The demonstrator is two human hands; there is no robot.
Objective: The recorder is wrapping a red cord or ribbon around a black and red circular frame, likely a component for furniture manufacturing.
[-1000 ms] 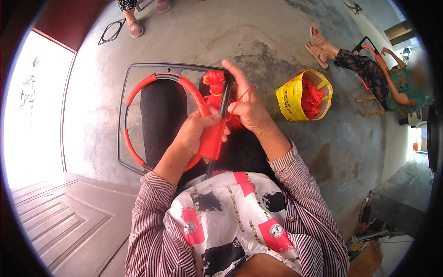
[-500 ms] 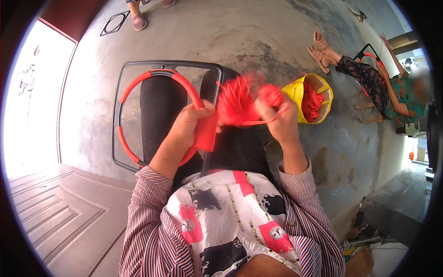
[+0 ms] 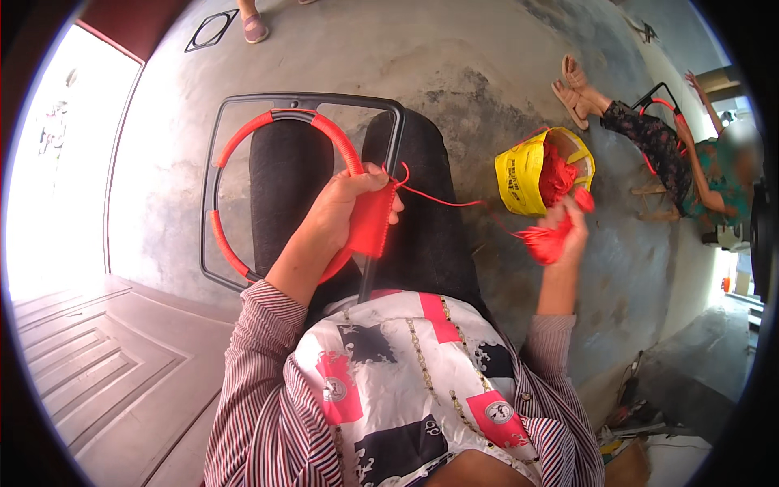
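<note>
At the frame edge (image 3: 397, 136), left hand (image 3: 341, 209) grips red webbing (image 3: 372, 223); right hand (image 3: 571, 240) (wide floor (image 3: 510, 284) below) clutches cord (image 3: 542, 246).

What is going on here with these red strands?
A person pinches a flat red piece on the black frame over their legs with the left hand. The right hand, held out to the side, grips a bundle of red strands near the yellow bag. One red strand runs between the hands. Another person sits nearby.
</note>
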